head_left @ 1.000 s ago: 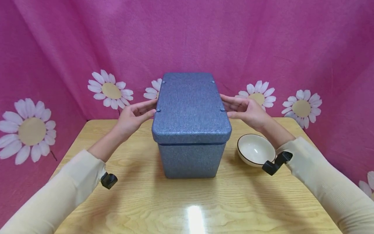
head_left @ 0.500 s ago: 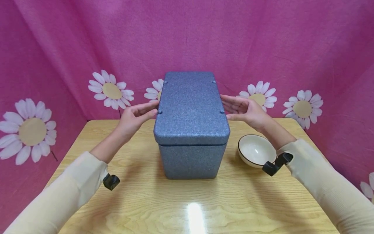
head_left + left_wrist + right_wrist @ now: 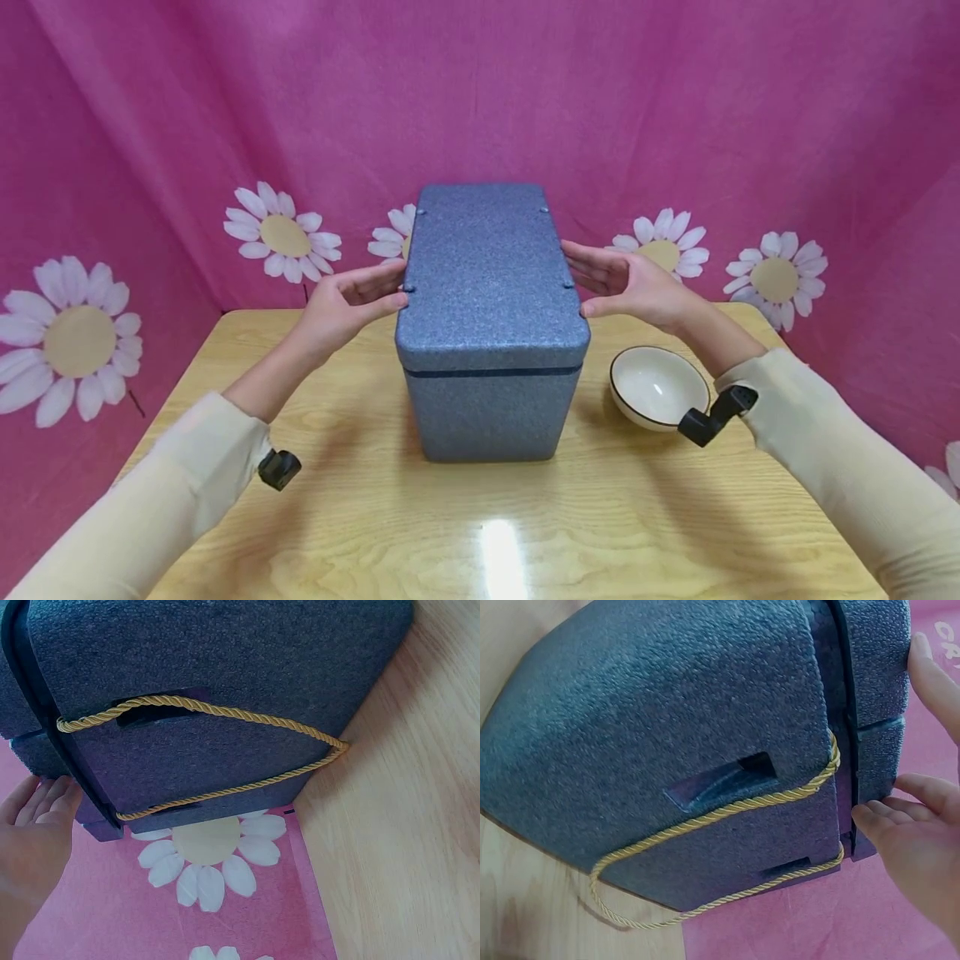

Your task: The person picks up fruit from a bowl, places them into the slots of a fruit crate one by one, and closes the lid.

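A grey-blue foam cooler box (image 3: 491, 417) stands on the table with its lid (image 3: 487, 267) on top, a dark gap showing under the lid's front edge. My left hand (image 3: 337, 308) grips the lid's left side, thumb at the upper edge and fingers further back. On the opposite side my right hand (image 3: 637, 287) holds the lid the same way. In the right wrist view, fingertips (image 3: 866, 814) hook at the lid's lower edge. A twisted gold cord (image 3: 247, 716) loops down the box's left side; a matching gold cord (image 3: 705, 817) hangs on the right. The box's inside is hidden.
A cream bowl with a dark rim (image 3: 656, 383) sits right of the box, below my right forearm. The wooden table (image 3: 345, 517) ends at a pink curtain (image 3: 480, 100) with large daisies. A black wrist camera (image 3: 279, 469) juts from each sleeve.
The lid sits slightly lower than a second ago, and its front gap looks wider than half a second ago. Both thumbs have slid a little toward me along its edges.
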A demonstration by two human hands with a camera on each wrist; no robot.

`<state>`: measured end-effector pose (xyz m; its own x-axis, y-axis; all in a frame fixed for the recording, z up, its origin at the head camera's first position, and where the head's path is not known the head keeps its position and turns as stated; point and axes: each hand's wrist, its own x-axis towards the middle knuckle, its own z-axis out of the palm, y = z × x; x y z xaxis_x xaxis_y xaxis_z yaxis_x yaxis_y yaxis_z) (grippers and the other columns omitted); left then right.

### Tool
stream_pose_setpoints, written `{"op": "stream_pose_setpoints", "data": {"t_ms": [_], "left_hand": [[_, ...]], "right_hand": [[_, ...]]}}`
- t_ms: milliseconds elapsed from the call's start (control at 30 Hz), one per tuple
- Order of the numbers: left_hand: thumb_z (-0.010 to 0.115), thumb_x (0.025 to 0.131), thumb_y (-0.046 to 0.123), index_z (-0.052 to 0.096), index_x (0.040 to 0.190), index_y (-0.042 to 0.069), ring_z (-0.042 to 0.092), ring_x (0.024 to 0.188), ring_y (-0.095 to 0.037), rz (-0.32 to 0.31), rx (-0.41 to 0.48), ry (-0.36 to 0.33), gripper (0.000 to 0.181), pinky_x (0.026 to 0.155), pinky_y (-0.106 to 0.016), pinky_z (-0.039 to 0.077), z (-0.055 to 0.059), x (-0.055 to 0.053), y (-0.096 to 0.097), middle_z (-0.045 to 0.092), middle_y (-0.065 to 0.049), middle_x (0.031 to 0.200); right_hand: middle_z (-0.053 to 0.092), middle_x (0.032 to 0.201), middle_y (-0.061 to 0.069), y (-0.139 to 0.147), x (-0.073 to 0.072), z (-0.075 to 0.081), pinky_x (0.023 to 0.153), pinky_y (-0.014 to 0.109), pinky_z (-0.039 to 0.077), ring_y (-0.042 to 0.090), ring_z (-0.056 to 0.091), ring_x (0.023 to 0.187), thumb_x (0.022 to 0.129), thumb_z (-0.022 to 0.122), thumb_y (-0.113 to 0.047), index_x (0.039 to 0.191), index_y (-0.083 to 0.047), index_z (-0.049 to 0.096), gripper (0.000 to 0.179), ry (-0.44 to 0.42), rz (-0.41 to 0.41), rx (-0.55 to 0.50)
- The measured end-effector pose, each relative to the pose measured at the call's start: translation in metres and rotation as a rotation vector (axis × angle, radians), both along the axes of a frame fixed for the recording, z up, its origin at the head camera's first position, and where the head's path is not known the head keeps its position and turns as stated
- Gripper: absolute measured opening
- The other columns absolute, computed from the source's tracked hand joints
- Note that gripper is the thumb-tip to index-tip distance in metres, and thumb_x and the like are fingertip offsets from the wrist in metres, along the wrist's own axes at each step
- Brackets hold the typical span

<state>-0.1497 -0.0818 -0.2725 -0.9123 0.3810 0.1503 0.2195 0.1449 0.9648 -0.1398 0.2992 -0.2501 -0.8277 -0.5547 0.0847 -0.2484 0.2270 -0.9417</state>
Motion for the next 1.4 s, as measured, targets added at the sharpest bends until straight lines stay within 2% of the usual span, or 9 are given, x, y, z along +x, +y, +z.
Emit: {"op": "stream_pose_setpoints", "data": {"t_ms": [100, 200, 367, 467, 767, 933, 1067, 1200, 1400], "left_hand": [[0.069, 0.088, 0.014, 0.052, 0.137, 0.004, 0.059, 0.111, 0.007, 0.000, -0.008, 0.011, 0.052, 0.093, -0.012, 0.052, -0.001, -0.001, 0.000, 0.055, -0.013, 0.139], [0.070, 0.087, 0.013, 0.053, 0.135, 0.002, 0.061, 0.108, 0.007, 0.000, 0.002, 0.022, 0.052, 0.091, -0.012, 0.053, -0.002, -0.003, 0.000, 0.064, -0.004, 0.131], [0.071, 0.086, 0.009, 0.054, 0.133, -0.001, 0.063, 0.103, 0.008, -0.003, 0.021, 0.027, 0.052, 0.089, -0.012, 0.054, -0.001, -0.003, 0.000, 0.068, 0.017, 0.111], [0.070, 0.086, 0.007, 0.054, 0.133, -0.001, 0.063, 0.102, 0.008, 0.001, 0.013, 0.022, 0.051, 0.088, -0.012, 0.054, 0.000, -0.003, 0.000, 0.068, 0.022, 0.106], [0.069, 0.087, 0.007, 0.054, 0.134, 0.001, 0.063, 0.101, 0.008, 0.010, -0.003, 0.013, 0.050, 0.089, -0.012, 0.054, 0.000, -0.005, 0.000, 0.068, 0.016, 0.112], [0.069, 0.088, 0.010, 0.053, 0.135, 0.001, 0.062, 0.105, 0.008, 0.005, -0.005, 0.023, 0.051, 0.089, -0.012, 0.053, -0.001, -0.002, 0.001, 0.066, 0.001, 0.126], [0.067, 0.089, 0.007, 0.051, 0.137, 0.000, 0.061, 0.106, 0.008, -0.002, 0.017, 0.026, 0.051, 0.091, -0.011, 0.052, -0.001, 0.001, 0.001, 0.056, -0.014, 0.138], [0.064, 0.089, 0.001, 0.049, 0.138, -0.002, 0.061, 0.106, 0.009, -0.010, 0.046, 0.027, 0.051, 0.092, -0.012, 0.052, -0.001, 0.002, 0.003, 0.050, -0.020, 0.141], [0.062, 0.090, 0.001, 0.049, 0.138, -0.002, 0.061, 0.105, 0.009, -0.011, 0.034, 0.032, 0.050, 0.091, -0.011, 0.052, -0.001, 0.002, 0.004, 0.052, -0.023, 0.139]], "right_hand": [[0.015, 0.161, 0.017, 0.000, -0.002, 0.003, 0.112, 0.013, 0.035, 0.024, 0.021, 0.149, 0.084, 0.071, -0.003, 0.151, 0.004, 0.019, 0.086, -0.009, 0.016, 0.021], [0.012, 0.161, 0.017, 0.000, -0.004, 0.004, 0.114, 0.014, 0.033, 0.029, 0.015, 0.150, 0.084, 0.070, -0.001, 0.151, 0.004, 0.017, 0.086, -0.008, 0.046, 0.030], [0.010, 0.161, 0.018, 0.001, -0.006, 0.006, 0.114, 0.013, 0.032, 0.029, 0.015, 0.150, 0.084, 0.071, -0.002, 0.151, 0.005, 0.014, 0.088, -0.003, 0.070, 0.057], [0.011, 0.161, 0.017, 0.000, -0.006, 0.008, 0.113, 0.013, 0.033, 0.029, 0.015, 0.149, 0.084, 0.072, -0.004, 0.152, 0.003, 0.015, 0.089, -0.016, 0.056, 0.081], [0.013, 0.161, 0.016, -0.003, -0.006, 0.012, 0.109, 0.012, 0.037, 0.033, 0.015, 0.148, 0.084, 0.072, -0.003, 0.152, 0.002, 0.016, 0.089, -0.034, 0.040, 0.119], [0.013, 0.162, 0.015, 0.000, -0.005, 0.011, 0.112, 0.014, 0.036, 0.032, 0.016, 0.149, 0.083, 0.073, -0.006, 0.152, 0.000, 0.016, 0.090, -0.027, 0.041, 0.133], [0.016, 0.162, 0.014, 0.000, -0.002, 0.014, 0.110, 0.013, 0.037, 0.032, 0.019, 0.148, 0.082, 0.074, -0.006, 0.152, -0.001, 0.019, 0.089, -0.025, 0.026, 0.144], [0.017, 0.161, 0.015, -0.001, 0.000, 0.017, 0.108, 0.010, 0.038, 0.031, 0.020, 0.148, 0.082, 0.074, -0.005, 0.152, 0.000, 0.020, 0.088, -0.022, 0.022, 0.143], [0.017, 0.161, 0.017, -0.002, -0.001, 0.016, 0.108, 0.010, 0.038, 0.027, 0.022, 0.148, 0.082, 0.074, -0.003, 0.151, 0.003, 0.020, 0.087, -0.029, 0.012, 0.128]]}}
